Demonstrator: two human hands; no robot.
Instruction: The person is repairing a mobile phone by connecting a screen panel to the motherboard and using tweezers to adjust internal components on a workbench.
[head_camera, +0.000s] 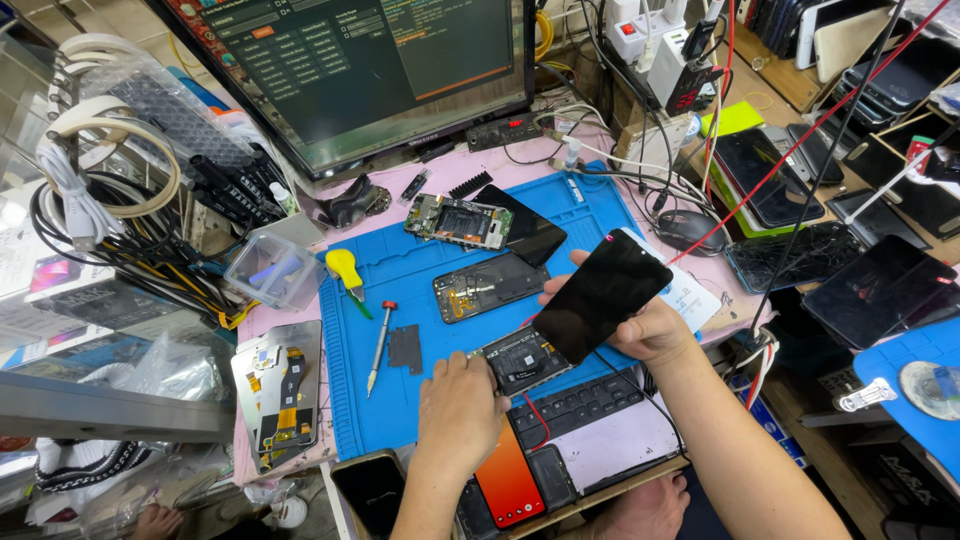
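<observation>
My right hand (640, 325) holds a black phone screen panel (598, 296), tilted up above an opened phone body (522, 360) that lies partly on the blue work mat (420, 400). My left hand (460, 405) rests at the body's left end, fingers curled on its edge. A red wire runs under the phone body. Beyond them on the mat lie another opened phone frame (488, 286), a circuit-filled frame (458, 220) and a black glass panel (528, 232).
A screwdriver (380, 345) and a yellow-handled tool (346, 270) lie on the mat's left. A keyboard (590, 410) and a red-screened phone (508, 480) sit near me. A monitor (370, 70) stands behind. Many phones and cables crowd the right side.
</observation>
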